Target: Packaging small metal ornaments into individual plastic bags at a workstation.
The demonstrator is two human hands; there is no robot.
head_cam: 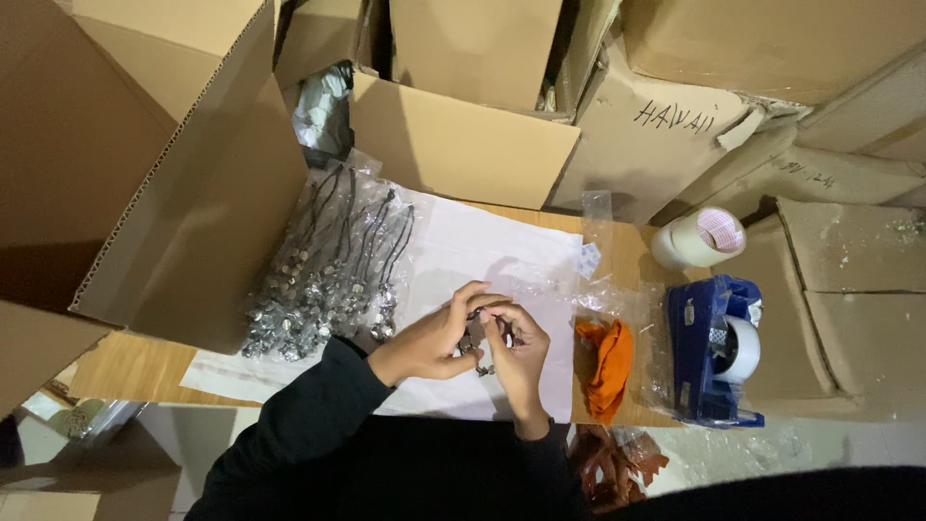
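- The small metal piece (479, 343) pinched between the left hand (431, 340) and right hand (518, 355) is mostly covered by their fingers (487, 307); its shape is too small to make out.
- Left of the hands, the heap of corded metal trinkets (323, 280) blurs inside its clear bag; single pieces cannot be told apart.
- Left of the hands, a large cardboard flap (183, 183) hides that end of the bench (125, 371).
- Right of the hands, the orange cloth (606, 362) lies partly under crinkled clear plastic (617, 304).
- Both sleeves run off the bottom edge.
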